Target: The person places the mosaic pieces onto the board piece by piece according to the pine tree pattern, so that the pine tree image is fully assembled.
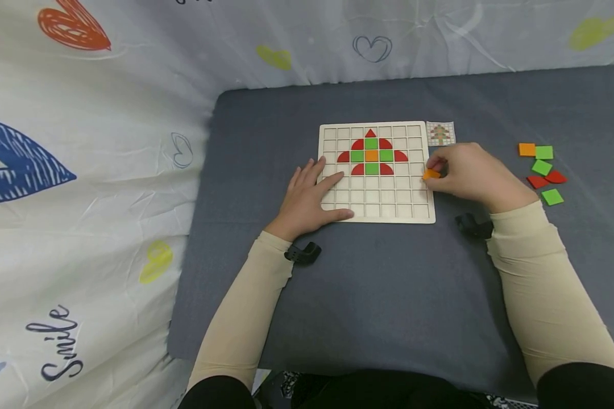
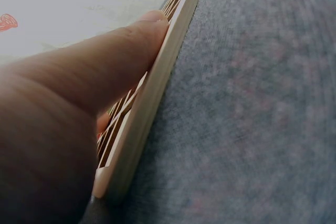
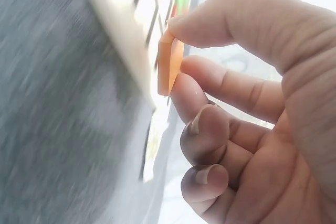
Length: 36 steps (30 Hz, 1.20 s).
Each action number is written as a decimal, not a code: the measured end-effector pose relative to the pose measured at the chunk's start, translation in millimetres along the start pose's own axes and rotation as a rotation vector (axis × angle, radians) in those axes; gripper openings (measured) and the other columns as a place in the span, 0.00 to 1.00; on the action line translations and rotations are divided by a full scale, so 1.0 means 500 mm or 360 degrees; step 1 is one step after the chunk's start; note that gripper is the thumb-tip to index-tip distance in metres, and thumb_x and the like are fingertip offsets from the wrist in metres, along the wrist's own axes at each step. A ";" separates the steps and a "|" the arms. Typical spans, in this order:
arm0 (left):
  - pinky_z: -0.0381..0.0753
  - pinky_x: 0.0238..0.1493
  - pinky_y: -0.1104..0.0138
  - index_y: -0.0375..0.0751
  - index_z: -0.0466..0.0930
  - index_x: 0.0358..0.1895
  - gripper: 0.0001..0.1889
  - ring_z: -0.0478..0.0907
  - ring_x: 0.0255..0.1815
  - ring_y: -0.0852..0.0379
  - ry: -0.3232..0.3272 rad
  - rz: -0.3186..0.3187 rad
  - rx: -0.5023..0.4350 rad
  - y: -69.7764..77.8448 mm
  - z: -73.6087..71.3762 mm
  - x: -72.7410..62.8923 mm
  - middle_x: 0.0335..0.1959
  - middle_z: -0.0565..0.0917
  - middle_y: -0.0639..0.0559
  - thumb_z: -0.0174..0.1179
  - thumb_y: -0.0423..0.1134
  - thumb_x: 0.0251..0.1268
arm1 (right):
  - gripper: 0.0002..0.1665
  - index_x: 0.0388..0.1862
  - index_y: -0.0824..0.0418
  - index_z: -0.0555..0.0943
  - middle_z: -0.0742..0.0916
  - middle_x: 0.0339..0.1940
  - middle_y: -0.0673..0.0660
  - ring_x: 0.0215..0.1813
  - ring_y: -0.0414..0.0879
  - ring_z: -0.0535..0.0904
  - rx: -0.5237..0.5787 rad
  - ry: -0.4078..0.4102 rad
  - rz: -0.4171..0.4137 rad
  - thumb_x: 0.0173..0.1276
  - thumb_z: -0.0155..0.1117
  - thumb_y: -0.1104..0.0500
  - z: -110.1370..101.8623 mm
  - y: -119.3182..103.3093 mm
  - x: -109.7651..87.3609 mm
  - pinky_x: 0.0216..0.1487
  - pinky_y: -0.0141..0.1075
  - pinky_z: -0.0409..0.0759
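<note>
A pale wooden grid board (image 1: 378, 213) lies on the table, its upper middle cells filled with red, green and orange tiles in a stepped, tree-like shape. Spread over its left side, my left hand (image 1: 307, 199) rests with straight fingers, the thumb (image 2: 149, 30) along the front rim. My right hand (image 1: 468, 173) pinches an orange tile (image 1: 431, 174) between thumb and fingertips, over the board's right rim. In the right wrist view the orange tile (image 3: 170, 66) is held on edge, while the other fingers curl loosely below it.
A small pattern card (image 1: 440, 134) with a tree-like picture lies at the board's far right corner. Right of my right hand are loose tiles: an orange square (image 1: 527, 149), several green squares (image 1: 552, 196) and two red pieces (image 1: 556, 177). A printed white curtain (image 1: 307, 45) borders the grey table.
</note>
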<state>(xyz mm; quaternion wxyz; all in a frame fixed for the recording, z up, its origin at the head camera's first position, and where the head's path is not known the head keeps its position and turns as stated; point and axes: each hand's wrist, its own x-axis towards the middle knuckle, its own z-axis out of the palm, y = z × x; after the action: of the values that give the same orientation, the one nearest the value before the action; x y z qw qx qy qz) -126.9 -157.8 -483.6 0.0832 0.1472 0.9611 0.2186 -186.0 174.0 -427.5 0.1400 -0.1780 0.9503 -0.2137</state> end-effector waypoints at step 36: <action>0.31 0.87 0.55 0.62 0.68 0.80 0.48 0.40 0.89 0.48 0.0017 -0.0056 0.0021 0.011 -0.002 -0.002 0.88 0.49 0.50 0.70 0.74 0.56 | 0.14 0.48 0.66 0.88 0.87 0.45 0.61 0.43 0.55 0.80 -0.0114 -0.0140 -0.0426 0.63 0.67 0.66 0.063 -0.155 0.067 0.49 0.51 0.81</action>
<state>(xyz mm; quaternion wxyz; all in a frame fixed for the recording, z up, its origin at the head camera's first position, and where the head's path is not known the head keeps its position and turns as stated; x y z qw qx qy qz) -124.8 -153.6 -480.0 0.0810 0.1296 0.9653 0.2116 -183.9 84.1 -425.9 0.1453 -0.3173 0.9180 -0.1884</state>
